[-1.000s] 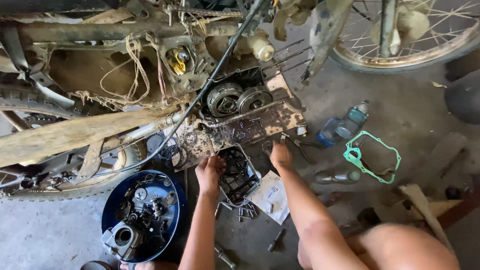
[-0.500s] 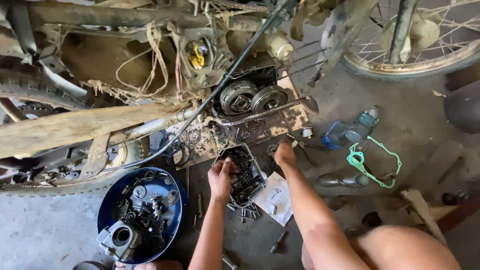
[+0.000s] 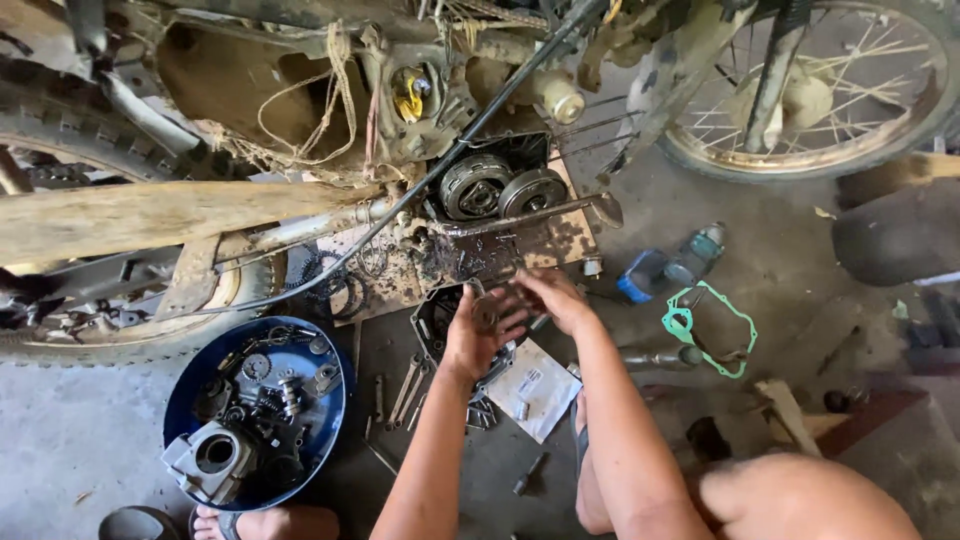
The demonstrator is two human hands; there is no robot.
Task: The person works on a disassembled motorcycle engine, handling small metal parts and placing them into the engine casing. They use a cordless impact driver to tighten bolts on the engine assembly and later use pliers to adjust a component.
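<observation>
Concrete floor (image 3: 80, 440), grey and oil-stained, fills the lower frame; a mud-caked motorcycle (image 3: 300, 120) lies across the top, its spoked wheel (image 3: 820, 90) at upper right and a knobby tyre (image 3: 60, 130) at upper left.

Engine side is open at frame centre: two round clutch assemblies (image 3: 500, 188) sit exposed, side by side, above a stained cardboard sheet (image 3: 540, 245).

Left hand (image 3: 478, 335): fingers curled, grip closed around a small round dark part (image 3: 487, 316), likely a gear or bearing; detail too small to confirm. Right hand (image 3: 553, 298): fingertips meet the same part from the right; whether it pinches or only steadies, cannot tell. Both hands hover just over the dark engine cover (image 3: 440, 325) lying on the floor below the cardboard.

Surroundings: blue basin (image 3: 330, 420) at lower left holds gears and a grey casting. Wrenches (image 3: 400, 395) lie between basin and cover. White paper packet (image 3: 535, 390) just below the hands. Green gasket (image 3: 705, 328) at right, blue bottle (image 3: 660, 270) above it.

Judgement: step in hand looks like working a small round component at the cover, fitting or freeing it. Next move would call for a square, aligned seating and steady two-handed control, keeping grit off the part.
</observation>
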